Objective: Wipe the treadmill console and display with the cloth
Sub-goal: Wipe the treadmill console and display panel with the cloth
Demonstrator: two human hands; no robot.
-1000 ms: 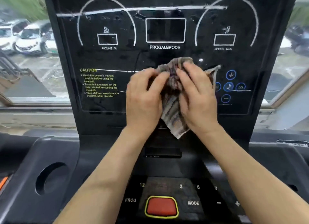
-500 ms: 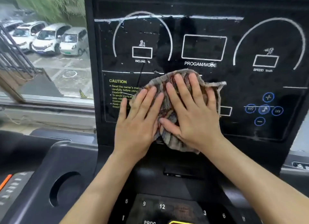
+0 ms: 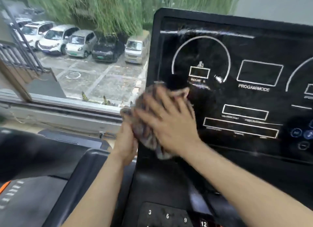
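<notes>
The treadmill's black display panel fills the right side, with white gauge arcs, boxes and the words PROGAM/MODE. A brown-grey striped cloth is bunched at the panel's lower left corner and spills past its left edge. My right hand lies flat on the cloth with fingers spread, pressing it on the panel. My left hand is at the panel's left edge, beside and partly under the cloth, touching it. The lower console shows numbered keys at the bottom. Both hands are motion-blurred.
A window on the left looks onto parked cars and trees, with its sill just left of my hands. The dark left side tray of the treadmill has an orange strip at its far left.
Both hands slid the cloth from the panel's lower middle to its lower left corner. The view swung left, so the panel now sits at the right.
</notes>
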